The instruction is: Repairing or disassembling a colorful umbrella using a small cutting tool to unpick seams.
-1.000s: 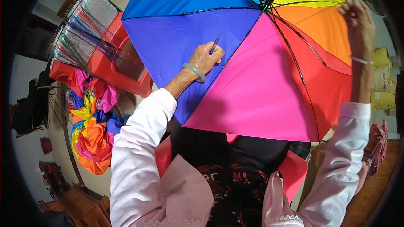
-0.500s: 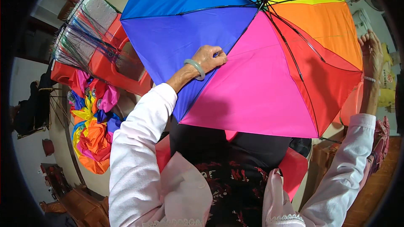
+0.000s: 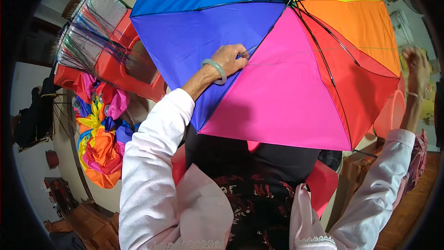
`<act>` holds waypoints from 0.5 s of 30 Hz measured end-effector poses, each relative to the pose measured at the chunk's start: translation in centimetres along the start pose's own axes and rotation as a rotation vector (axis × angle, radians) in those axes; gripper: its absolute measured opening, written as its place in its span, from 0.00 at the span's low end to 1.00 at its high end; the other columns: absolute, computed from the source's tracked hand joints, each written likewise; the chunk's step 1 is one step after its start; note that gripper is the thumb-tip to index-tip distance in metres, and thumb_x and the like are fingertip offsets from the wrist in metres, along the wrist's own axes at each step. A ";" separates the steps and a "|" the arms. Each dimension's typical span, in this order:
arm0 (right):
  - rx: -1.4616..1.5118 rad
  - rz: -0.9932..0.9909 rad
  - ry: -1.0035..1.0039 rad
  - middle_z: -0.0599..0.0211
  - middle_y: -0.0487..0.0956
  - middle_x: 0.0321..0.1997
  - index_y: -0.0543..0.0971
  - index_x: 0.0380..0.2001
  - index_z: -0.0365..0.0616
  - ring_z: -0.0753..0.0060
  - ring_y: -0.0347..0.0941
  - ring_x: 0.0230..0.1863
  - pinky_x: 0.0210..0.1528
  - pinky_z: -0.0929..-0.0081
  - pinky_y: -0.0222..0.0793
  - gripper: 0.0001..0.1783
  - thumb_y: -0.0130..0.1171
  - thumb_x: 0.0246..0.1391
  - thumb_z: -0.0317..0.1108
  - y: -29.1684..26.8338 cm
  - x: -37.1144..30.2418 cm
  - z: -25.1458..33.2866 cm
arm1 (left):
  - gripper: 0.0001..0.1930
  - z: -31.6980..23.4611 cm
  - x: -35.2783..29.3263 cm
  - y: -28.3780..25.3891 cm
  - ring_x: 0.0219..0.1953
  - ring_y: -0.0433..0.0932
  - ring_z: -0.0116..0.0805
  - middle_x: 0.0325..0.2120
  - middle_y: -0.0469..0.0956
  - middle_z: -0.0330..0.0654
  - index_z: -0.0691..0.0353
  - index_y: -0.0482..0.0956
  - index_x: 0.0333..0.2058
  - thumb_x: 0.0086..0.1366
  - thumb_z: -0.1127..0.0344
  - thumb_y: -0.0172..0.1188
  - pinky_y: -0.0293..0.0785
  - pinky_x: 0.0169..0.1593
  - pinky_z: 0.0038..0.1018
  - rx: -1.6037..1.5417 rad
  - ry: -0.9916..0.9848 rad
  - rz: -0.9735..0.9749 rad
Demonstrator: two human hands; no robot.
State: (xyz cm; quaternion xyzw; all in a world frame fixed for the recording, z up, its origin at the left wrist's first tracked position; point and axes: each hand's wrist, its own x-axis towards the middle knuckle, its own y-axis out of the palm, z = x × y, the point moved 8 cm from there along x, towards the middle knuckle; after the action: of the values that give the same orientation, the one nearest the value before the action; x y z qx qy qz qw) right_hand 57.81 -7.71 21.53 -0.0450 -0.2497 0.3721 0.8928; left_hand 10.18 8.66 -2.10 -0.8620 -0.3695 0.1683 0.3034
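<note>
An open rainbow umbrella (image 3: 282,97) lies inside up across my lap, its black ribs and shaft facing me. My left hand (image 3: 229,60), with a pale green bangle on the wrist, is closed on the umbrella at the rib between the purple and pink panels. A thin thread (image 3: 323,50) stretches from near my left fingers across the pink, red and orange panels towards my right hand (image 3: 416,67). That hand is raised beyond the umbrella's right edge, smeared by motion, its fingers bent together at the thread's end. Whether a needle is there cannot be made out.
At the left, a red plastic stool (image 3: 115,74) bears a white foam block (image 3: 95,32) hung with many coloured threads. Below it lies a bundle of folded rainbow umbrella cloth (image 3: 101,148). A red plastic tub or stool (image 3: 391,115) stands by my right forearm.
My right hand has moved a little outward and down, and the thread now shows as a line over the panels. My left hand keeps its place at the rib. The umbrella has shifted slightly.
</note>
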 end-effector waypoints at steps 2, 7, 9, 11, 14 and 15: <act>-0.213 0.217 0.078 0.66 0.73 0.31 0.70 0.38 0.36 0.74 0.73 0.32 0.34 0.79 0.70 0.14 0.47 0.54 0.35 5.6 -2.3 0.7 | 0.12 -0.5 0.4 -0.7 0.33 0.75 0.47 0.28 0.76 0.52 0.65 0.75 0.30 0.49 0.64 0.55 0.69 0.36 0.35 0.142 0.025 -0.110; -0.227 0.927 -0.018 0.71 0.68 0.20 0.68 0.31 0.41 0.80 0.65 0.20 0.21 0.80 0.64 0.04 0.44 0.51 0.25 26.0 -13.6 0.4 | 0.14 0.0 -1.1 -2.5 0.34 0.74 0.51 0.28 0.76 0.53 0.66 0.74 0.34 0.49 0.65 0.56 0.69 0.37 0.38 0.288 -0.168 -0.006; -0.410 0.991 -0.395 0.61 0.71 0.20 0.68 0.30 0.40 0.67 0.70 0.21 0.23 0.71 0.65 0.05 0.48 0.47 0.25 31.9 -17.9 0.6 | 0.15 -0.3 -1.9 -2.8 0.33 0.74 0.51 0.28 0.76 0.53 0.66 0.74 0.34 0.48 0.64 0.58 0.69 0.37 0.38 0.348 -0.149 0.034; -0.349 1.025 -0.489 0.55 0.73 0.21 0.69 0.29 0.39 0.56 0.71 0.23 0.25 0.65 0.66 0.05 0.50 0.45 0.26 35.7 -21.3 0.5 | 0.15 -0.5 -2.2 -2.6 0.33 0.74 0.51 0.28 0.76 0.53 0.66 0.74 0.34 0.48 0.64 0.58 0.69 0.37 0.38 0.374 -0.136 0.056; -0.343 1.021 -0.440 0.53 0.73 0.21 0.70 0.26 0.39 0.51 0.71 0.25 0.26 0.62 0.65 0.06 0.51 0.43 0.29 38.3 -23.4 -1.7 | 0.17 -0.9 -2.6 -2.1 0.30 0.75 0.48 0.25 0.76 0.49 0.63 0.74 0.36 0.47 0.62 0.61 0.68 0.33 0.37 0.383 -0.108 0.065; -0.393 0.998 -0.413 0.52 0.73 0.21 0.71 0.25 0.39 0.51 0.71 0.25 0.27 0.60 0.65 0.06 0.51 0.42 0.30 38.9 -23.7 -2.3 | 0.17 -0.9 -2.8 -2.1 0.30 0.75 0.48 0.25 0.76 0.49 0.63 0.74 0.36 0.47 0.62 0.61 0.68 0.33 0.37 0.381 -0.114 0.063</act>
State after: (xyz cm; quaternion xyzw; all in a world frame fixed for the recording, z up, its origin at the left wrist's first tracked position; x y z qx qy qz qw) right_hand 19.71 4.24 -0.60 -0.2490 -0.4321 0.6961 0.5165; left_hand 7.64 7.33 0.12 -0.7891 -0.3205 0.2929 0.4345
